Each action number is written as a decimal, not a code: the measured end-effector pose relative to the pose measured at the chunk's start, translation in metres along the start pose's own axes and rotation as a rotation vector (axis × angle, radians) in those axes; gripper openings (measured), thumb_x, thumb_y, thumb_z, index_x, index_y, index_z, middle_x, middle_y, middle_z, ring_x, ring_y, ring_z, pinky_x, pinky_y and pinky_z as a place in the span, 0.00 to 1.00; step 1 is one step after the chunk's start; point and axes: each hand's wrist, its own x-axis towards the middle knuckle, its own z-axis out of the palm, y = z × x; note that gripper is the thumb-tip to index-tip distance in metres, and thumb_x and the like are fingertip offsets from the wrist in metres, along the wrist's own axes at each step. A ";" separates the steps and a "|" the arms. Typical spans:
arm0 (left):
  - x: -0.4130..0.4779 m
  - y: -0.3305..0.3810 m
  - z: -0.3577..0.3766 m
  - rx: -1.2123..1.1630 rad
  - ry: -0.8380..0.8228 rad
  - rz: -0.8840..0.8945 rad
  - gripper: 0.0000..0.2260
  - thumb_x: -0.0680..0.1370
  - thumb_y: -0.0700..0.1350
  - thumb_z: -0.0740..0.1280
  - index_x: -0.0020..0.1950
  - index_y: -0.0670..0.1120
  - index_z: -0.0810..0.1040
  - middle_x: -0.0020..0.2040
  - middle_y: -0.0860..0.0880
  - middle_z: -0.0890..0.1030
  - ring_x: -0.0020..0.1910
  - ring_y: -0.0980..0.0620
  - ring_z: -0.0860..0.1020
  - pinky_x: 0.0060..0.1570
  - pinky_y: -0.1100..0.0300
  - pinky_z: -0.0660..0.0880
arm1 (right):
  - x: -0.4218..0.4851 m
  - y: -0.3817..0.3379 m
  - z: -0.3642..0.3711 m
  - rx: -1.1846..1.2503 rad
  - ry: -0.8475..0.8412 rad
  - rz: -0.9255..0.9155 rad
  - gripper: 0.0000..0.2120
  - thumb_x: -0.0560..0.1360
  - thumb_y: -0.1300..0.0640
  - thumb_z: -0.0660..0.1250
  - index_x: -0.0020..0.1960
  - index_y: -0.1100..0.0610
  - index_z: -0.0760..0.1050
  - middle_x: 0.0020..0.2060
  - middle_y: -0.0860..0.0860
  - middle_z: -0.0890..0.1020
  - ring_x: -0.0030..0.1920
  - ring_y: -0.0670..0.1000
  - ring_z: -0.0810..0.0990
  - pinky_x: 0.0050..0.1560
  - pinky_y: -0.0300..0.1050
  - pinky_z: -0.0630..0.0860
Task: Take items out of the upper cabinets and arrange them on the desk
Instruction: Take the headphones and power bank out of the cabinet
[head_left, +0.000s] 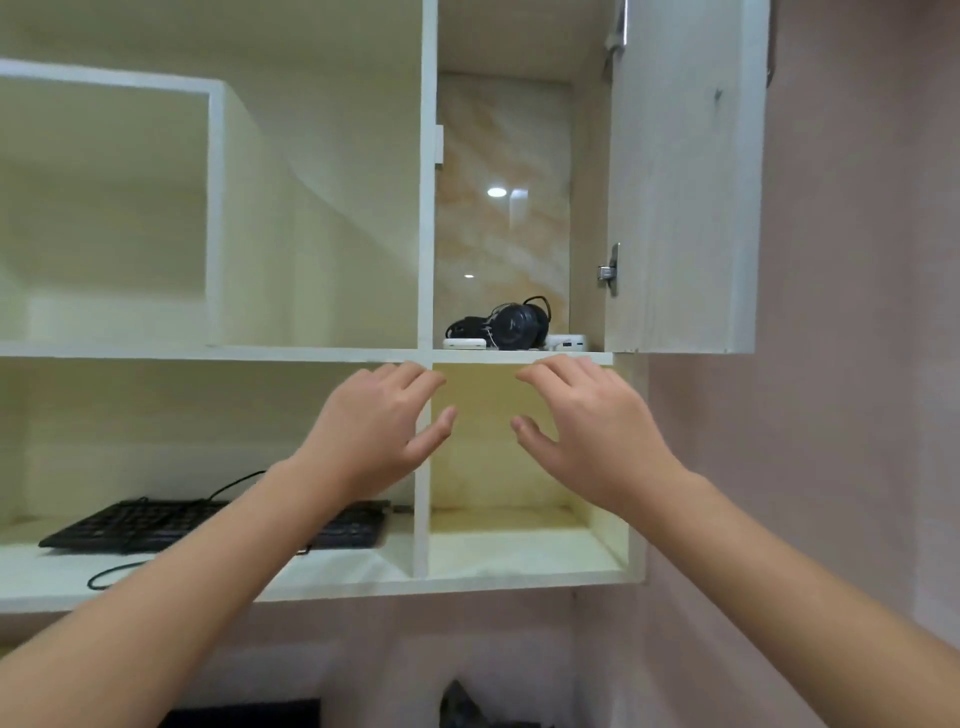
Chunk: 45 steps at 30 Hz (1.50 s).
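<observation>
Both hands are raised with nothing in them. The left hand (379, 426) has its fingers (410, 371) relaxed and slightly bent, thumb out to the side. The right hand (587, 431) mirrors it, with its fingers (550, 369) loosely spread and its thumb pointing inward. A gap lies between the two thumbs.

The fingertips of both hands reach the front edge of a white shelf (311, 355); whether they touch it cannot be told. Just above the fingertips, on that shelf and between the two hands, lies a pair of black headphones (517, 326) with its cord bunched on the left side. A flat white device (464, 343) lies just above the left fingertips and a white box-shaped device (567, 343) just above the right ones, each beside the headphones.

Behind the palms is a lower cubby (519, 545). Right of the right hand, the cabinet door (680, 208) stands open. Below the left forearm, a black keyboard (130, 525) rests on the lower shelf, partly hidden by the arm.
</observation>
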 end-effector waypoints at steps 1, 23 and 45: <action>0.005 -0.010 -0.001 0.008 0.005 -0.003 0.23 0.81 0.58 0.54 0.60 0.44 0.79 0.52 0.46 0.83 0.48 0.44 0.81 0.45 0.52 0.77 | 0.005 0.000 0.001 -0.002 -0.003 -0.008 0.22 0.75 0.44 0.59 0.61 0.56 0.78 0.53 0.51 0.80 0.54 0.56 0.79 0.52 0.52 0.76; 0.069 -0.070 0.051 -0.452 0.210 -0.175 0.25 0.76 0.59 0.71 0.70 0.55 0.70 0.61 0.58 0.77 0.58 0.56 0.78 0.49 0.57 0.76 | 0.125 0.039 0.036 0.177 -0.083 0.188 0.16 0.77 0.48 0.67 0.65 0.49 0.76 0.59 0.44 0.78 0.61 0.46 0.75 0.57 0.43 0.72; 0.066 -0.082 0.068 -0.319 0.258 -0.079 0.32 0.73 0.67 0.66 0.74 0.57 0.67 0.59 0.58 0.76 0.51 0.55 0.80 0.39 0.58 0.74 | 0.154 0.081 0.090 0.324 -0.289 0.363 0.21 0.61 0.41 0.78 0.52 0.45 0.80 0.43 0.40 0.84 0.47 0.43 0.82 0.53 0.46 0.80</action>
